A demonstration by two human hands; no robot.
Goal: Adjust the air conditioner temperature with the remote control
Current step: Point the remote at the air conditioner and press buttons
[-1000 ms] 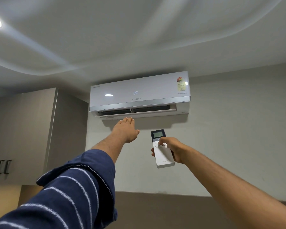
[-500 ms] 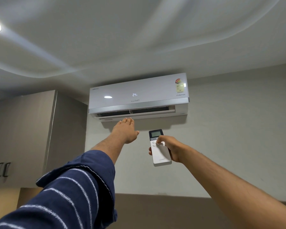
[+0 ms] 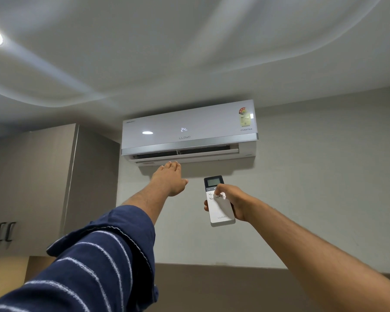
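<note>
The number on the air conditioner (image 3: 189, 131) now reads 24; a second ago it read 25, and it had already dropped to 24 half a second back. I take that as one press of the down button having registered, so the adjusting step is working and the setting sits a degree lower than it did.

I have the remote control (image 3: 220, 202) up in my right hand (image 3: 234, 201), its little screen pointing toward the unit on the wall. My fingers are wrapped round its body from the right side and behind, with my thumb (image 3: 218, 192) resting on the buttons just under the screen. Whether the thumb is pressing at this instant I cannot tell.

My left hand (image 3: 170, 179) is stretched up just below the open vent flap (image 3: 187, 156), fingers straight and held together, holding nothing; it looks to me like a check of the airflow. It has stayed there across all three frames.

Apart from the display, little differs: the remote has shifted slightly left and the whole view has tilted a touch. If a lower setting is wanted, further presses should do it.
</note>
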